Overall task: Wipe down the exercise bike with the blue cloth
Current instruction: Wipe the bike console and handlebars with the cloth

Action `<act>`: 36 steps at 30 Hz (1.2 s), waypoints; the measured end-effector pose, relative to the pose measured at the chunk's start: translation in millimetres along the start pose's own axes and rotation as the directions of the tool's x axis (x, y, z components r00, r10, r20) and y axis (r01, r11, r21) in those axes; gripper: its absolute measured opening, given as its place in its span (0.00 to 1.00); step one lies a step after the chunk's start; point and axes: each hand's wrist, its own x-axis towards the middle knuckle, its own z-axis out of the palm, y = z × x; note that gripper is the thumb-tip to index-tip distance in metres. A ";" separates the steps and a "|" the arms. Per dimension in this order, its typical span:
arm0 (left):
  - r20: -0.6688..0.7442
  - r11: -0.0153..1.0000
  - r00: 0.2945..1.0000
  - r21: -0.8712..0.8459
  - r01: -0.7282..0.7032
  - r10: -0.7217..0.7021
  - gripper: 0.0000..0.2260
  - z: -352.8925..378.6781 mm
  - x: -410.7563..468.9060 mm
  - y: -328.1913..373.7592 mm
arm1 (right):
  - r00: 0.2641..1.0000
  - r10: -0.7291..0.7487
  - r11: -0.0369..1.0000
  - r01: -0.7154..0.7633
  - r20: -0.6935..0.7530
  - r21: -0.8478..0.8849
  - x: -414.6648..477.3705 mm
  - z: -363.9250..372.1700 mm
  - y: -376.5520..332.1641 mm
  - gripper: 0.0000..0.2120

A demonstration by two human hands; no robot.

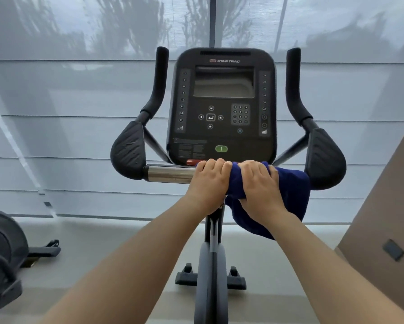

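Note:
The black exercise bike [222, 101] faces me, its console upright between two curved handlebars. A chrome crossbar [168, 174] runs below the console. The dark blue cloth [292, 192] is draped over the right half of that bar and hangs down behind my right wrist. My right hand [260, 185] grips the cloth wrapped round the bar, fingers curled over the top. My left hand [208, 183] grips the bar just left of it, touching the cloth's edge; whether it holds cloth too is hidden.
Black elbow pads sit at both ends of the bar, left pad [128, 155] and right pad [325, 157]. Another machine [2, 253] stands at the lower left. A beige wall [388, 206] with a dark socket rises on the right. Blinds cover the window ahead.

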 end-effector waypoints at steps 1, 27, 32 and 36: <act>0.007 1.000 1.000 0.013 -0.001 0.001 0.25 0.1 -0.5 0.5 | 1.000 -0.005 1.000 0.005 -0.014 -0.002 -1.2 0.9 0.2 0.19; -0.012 0.858 0.886 -0.244 -0.452 0.463 0.30 -53.9 2.3 -169.1 | 0.931 0.359 0.893 -0.322 -0.064 0.314 58.2 11.0 -136.6 0.41; 0.021 0.860 0.892 -0.277 -0.429 0.452 0.23 -23.9 -21.9 -219.2 | 0.963 0.212 0.964 -0.178 -0.166 0.197 70.3 37.2 -169.9 0.29; -0.038 0.862 0.903 -0.284 -0.420 0.428 0.23 -12.9 -34.4 -221.0 | 0.907 0.216 0.974 -0.175 -0.360 0.144 70.3 49.0 -167.6 0.18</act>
